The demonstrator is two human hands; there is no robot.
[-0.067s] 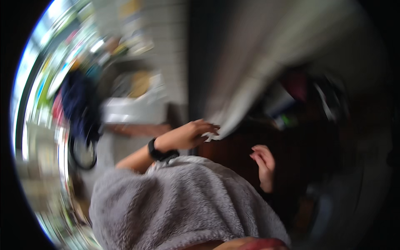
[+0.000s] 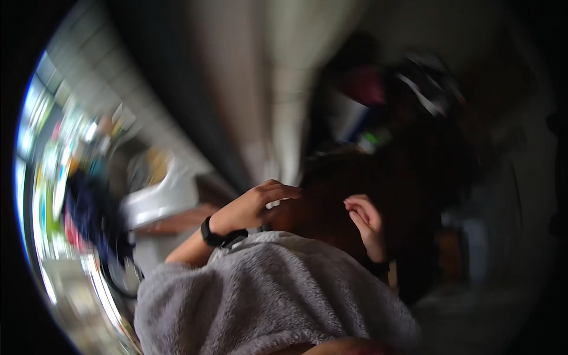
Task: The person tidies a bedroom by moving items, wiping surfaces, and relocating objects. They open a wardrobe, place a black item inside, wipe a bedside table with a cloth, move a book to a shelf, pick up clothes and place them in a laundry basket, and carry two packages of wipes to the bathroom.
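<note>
My left hand [image 2: 251, 207] extends in front of my body, its back mostly upward and its fingers pointing to the right, with a small white scrap [image 2: 273, 204] showing between the thumb and the fingers. Whether they are clamped on the scrap, I cannot tell. The visible part lies roughly side to side, its right end slightly higher; the fingers and the blur hide too much to tell which way the whole piece points.

My right hand [image 2: 368, 225] is raised well apart from the left, its bent fingers directed up and to the left, the thumb standing away from them. A black band [image 2: 222, 238] circles my left wrist, and grey fleece [image 2: 278, 290] drapes across my front.

Between my 2 hands is a gap, with a dark brown area [image 2: 322, 219] behind it; the upper edge of the fleece bounds that gap below. Beyond my left fingers, a pale band [image 2: 290, 71] runs upward, streaked by blur. Farther left are a white box-like object [image 2: 163, 204], a dark blue bundle [image 2: 97, 204] and a tiled surface [image 2: 115, 65]. At upper right, a dark pink object [image 2: 364, 86] sits above a small bright green patch [image 2: 371, 141], near a black-and-white item [image 2: 423, 89]. Any lettering on these is too blurred to read.
</note>
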